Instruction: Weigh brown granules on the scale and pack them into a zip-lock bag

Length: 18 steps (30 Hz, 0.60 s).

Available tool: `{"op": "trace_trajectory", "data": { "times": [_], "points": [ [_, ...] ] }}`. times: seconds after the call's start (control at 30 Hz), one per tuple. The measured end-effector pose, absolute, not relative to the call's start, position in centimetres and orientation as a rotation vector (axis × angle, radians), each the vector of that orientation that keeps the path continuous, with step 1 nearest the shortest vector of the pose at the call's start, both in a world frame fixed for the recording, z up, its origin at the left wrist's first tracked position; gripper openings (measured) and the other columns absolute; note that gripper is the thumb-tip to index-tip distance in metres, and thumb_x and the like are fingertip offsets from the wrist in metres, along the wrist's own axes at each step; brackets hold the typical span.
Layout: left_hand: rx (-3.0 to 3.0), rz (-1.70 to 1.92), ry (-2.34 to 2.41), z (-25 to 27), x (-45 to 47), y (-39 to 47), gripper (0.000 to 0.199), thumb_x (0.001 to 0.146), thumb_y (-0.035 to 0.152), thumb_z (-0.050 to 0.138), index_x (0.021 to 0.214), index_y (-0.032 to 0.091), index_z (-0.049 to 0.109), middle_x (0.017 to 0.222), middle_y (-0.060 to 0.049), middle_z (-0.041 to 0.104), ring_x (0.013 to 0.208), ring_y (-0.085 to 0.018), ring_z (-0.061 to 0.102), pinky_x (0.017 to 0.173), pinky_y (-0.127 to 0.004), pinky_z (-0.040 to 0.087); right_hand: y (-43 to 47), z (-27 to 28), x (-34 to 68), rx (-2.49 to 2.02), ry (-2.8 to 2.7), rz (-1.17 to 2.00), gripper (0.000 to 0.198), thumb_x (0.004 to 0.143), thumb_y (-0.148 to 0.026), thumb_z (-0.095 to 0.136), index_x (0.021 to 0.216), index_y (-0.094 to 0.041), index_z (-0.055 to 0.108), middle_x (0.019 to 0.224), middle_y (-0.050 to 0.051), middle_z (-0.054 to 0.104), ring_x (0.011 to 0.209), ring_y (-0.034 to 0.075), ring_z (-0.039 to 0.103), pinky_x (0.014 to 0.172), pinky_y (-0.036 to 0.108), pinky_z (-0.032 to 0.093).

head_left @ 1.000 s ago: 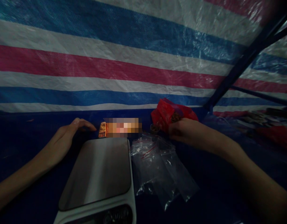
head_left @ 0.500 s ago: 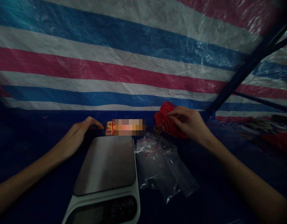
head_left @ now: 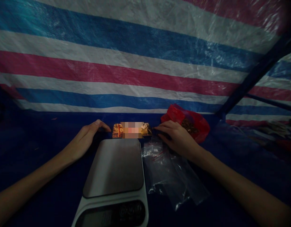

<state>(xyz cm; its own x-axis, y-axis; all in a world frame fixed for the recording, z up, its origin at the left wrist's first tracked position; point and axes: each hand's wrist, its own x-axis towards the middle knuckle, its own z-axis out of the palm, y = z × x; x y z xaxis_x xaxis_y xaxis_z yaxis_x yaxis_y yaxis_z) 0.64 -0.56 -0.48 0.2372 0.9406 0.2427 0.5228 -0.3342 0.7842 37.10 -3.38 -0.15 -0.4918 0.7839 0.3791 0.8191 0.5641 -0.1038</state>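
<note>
My left hand [head_left: 90, 135] rests on the blue surface with its fingers loosely stretched and holds nothing. Its fingertips are beside the left end of a flat, lit rectangle that looks like a phone [head_left: 117, 130], its middle blurred out. My right hand [head_left: 177, 137] lies at the other end, its thumb and fingers curled together; whatever they hold, if anything, is hidden. Behind it an open red plastic bag [head_left: 203, 126] shows brown dried bits [head_left: 189, 126] inside. A kitchen scale [head_left: 114, 168] with a bare metal plate stands in front of the phone.
Several clear zip bags [head_left: 169, 173] lie to the right of the scale. A striped tarp [head_left: 126, 69] rises behind the blue surface [head_left: 41, 151]. At the right a dark blue pole [head_left: 244, 82] slants upward, with cluttered items [head_left: 273, 129] beyond it.
My right hand has let go of the red bag's edge and moved left and down toward the phone. The bag now gapes, showing its contents. My left hand stays beside the phone.
</note>
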Motion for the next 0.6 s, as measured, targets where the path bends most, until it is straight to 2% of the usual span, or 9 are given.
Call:
{"op": "trace_trajectory", "data": {
  "times": [0.33,0.47,0.6],
  "points": [
    [1.941,0.962,1.333,-0.59,0.58,-0.49,0.062,0.106,0.058,0.026,0.097,0.02,0.075,0.104,-0.006,0.077,0.109,-0.026,0.065,0.113,-0.044,0.042,-2.88,-1.3,36.22,-1.36,-2.407,-0.097,0.012,0.098,-0.015,0.066,0.096,-0.02,0.077,0.098,0.006,0.074,0.096,0.025,0.063,0.088,0.042,0.05],
    [1.932,0.969,1.323,-0.84,0.43,-0.32,0.063,0.105,0.061,0.026,0.096,0.022,0.076,0.104,-0.007,0.076,0.108,-0.028,0.066,0.112,-0.046,0.043,-2.83,-1.19,36.24,-1.367,-2.352,-0.027,0.014,0.097,-0.014,0.066,0.101,-0.021,0.077,0.1,0.006,0.075,0.099,0.024,0.063,0.089,0.04,0.048],
    [1.915,0.973,1.318,-1.11,0.27,-0.17,0.062,0.105,0.062,0.027,0.096,0.024,0.075,0.105,-0.006,0.076,0.108,-0.027,0.067,0.111,-0.047,0.043,-2.94,-1.18,36.38,-1.421,-2.334,-0.093,0.018,0.097,-0.016,0.068,0.112,-0.021,0.076,0.1,0.005,0.075,0.098,0.025,0.063,0.085,0.039,0.046]
  ]
}}
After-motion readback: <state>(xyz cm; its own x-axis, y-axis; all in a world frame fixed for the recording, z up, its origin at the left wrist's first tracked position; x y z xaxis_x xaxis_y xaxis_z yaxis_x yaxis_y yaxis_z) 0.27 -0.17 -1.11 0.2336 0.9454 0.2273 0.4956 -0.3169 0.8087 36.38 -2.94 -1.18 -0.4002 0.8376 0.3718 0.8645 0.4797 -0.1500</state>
